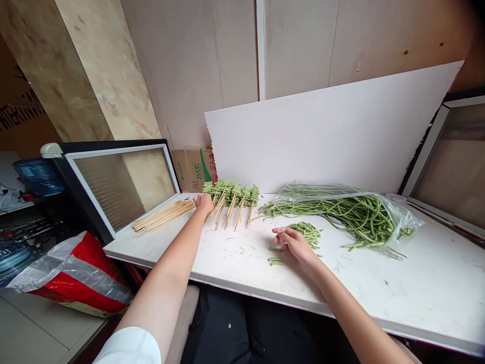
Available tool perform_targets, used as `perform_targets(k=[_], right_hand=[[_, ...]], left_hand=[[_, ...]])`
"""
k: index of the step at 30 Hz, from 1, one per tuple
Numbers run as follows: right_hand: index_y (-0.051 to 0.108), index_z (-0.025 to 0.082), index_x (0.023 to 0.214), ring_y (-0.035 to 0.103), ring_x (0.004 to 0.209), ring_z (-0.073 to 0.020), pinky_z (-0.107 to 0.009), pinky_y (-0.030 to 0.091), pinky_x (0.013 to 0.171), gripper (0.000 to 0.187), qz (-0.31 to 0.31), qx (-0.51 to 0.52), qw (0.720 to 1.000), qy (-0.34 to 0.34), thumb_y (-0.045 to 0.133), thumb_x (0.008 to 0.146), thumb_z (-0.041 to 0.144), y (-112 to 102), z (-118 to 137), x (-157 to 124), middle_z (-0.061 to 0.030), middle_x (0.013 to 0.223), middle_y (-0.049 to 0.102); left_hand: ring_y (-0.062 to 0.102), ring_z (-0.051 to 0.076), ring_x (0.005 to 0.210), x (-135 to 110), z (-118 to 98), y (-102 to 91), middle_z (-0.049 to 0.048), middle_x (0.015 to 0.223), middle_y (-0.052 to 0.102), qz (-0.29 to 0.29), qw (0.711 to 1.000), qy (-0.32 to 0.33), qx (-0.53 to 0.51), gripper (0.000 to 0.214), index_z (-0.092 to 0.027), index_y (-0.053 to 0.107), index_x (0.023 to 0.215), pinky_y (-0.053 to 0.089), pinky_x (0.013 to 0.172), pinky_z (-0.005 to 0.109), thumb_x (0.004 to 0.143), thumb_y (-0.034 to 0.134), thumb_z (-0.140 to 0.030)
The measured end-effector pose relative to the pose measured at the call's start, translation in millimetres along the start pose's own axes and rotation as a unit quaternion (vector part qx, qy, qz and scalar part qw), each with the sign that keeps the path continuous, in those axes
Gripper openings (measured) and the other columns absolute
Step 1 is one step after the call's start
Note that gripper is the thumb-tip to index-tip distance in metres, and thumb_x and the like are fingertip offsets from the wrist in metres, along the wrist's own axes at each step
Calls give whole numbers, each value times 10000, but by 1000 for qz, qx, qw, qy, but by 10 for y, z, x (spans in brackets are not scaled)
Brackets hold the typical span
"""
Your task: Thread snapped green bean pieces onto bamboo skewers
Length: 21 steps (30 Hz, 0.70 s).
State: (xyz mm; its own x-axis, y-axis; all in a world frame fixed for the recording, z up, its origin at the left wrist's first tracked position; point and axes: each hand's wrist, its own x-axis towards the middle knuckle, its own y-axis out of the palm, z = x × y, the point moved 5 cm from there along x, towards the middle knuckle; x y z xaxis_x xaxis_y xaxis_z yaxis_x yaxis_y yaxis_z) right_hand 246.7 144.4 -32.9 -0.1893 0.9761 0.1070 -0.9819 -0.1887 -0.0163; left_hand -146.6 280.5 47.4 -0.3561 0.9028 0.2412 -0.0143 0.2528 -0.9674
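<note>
My left hand (205,202) reaches to the back of the white table, between a bundle of bare bamboo skewers (164,216) and a row of skewered green bean pieces (233,192). Its fingers are curled, and what they hold, if anything, is hidden. The bean skewers lie side by side, their bare sticks pointing toward me. My right hand (297,243) hovers at the near left side of a small heap of cut green beans (308,232), partly covering it. Its fingers are stretched out and loosely apart, with nothing visible in them. A few cut pieces (276,262) lie just below that hand.
Long green beans (359,215) spill from a clear plastic bag (403,220) on the right. A white board (322,136) leans at the back beside a cardboard box (195,169). Framed glass panels (129,184) flank the table (242,263). A red and silver sack (81,275) stands at lower left.
</note>
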Motion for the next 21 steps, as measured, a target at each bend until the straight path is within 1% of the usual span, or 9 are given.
perform_targets(k=[3,6,8,11,13,16,21], right_hand=[[763,178,1020,638,734,-199,-293,452,614,415,3,3,1000,2,721,837,548,3,-6,5,-78,824,738],[765,178,1005,628,704,-190,-288,445,592,405,5,12,1000,3,731,837,545,5,-11,11,-76,812,736],[765,177,1004,625,706,-189,-285,448,591,405,2,13,1000,4,734,838,545,1,-8,10,-76,815,738],[767,177,1025,636,737,-194,-284,464,609,401,-1,7,1000,16,736,838,531,-6,-5,5,-79,834,748],[769,174,1032,639,746,-197,-285,471,617,403,0,5,1000,20,739,836,524,-8,0,3,-83,841,753],[771,173,1013,636,739,-200,-290,471,613,414,0,6,1000,12,740,833,544,-7,15,3,-86,828,751],[771,187,1021,636,737,-204,-296,463,611,433,5,4,1000,2,719,843,578,-3,22,-4,-78,822,737]], left_hand=[[624,382,1252,7,14,-44,210,1119,765,-9,1000,-6,-6,196,-182,731,1008,390,1094,495,890,697,-335],[608,381,1277,30,21,-122,204,1144,768,-23,999,-18,-13,217,-189,735,1032,405,1078,481,876,715,-338],[607,376,1286,56,24,-186,205,1167,769,-30,999,-27,-19,230,-189,738,1061,429,1047,463,884,706,-332],[658,357,1220,102,33,-300,210,1179,771,-41,998,-38,-28,234,-177,746,1087,449,1003,446,933,657,-328],[688,346,1171,126,42,-377,202,1166,777,-50,997,-42,-34,241,-175,753,1087,442,1006,451,965,629,-341],[699,339,1158,142,52,-469,189,1149,783,-67,996,-45,-41,243,-177,758,1073,420,1027,456,985,621,-358],[716,329,1111,111,65,-508,181,1101,788,-88,993,-53,-51,241,-172,763,1047,397,1040,454,996,614,-354]])
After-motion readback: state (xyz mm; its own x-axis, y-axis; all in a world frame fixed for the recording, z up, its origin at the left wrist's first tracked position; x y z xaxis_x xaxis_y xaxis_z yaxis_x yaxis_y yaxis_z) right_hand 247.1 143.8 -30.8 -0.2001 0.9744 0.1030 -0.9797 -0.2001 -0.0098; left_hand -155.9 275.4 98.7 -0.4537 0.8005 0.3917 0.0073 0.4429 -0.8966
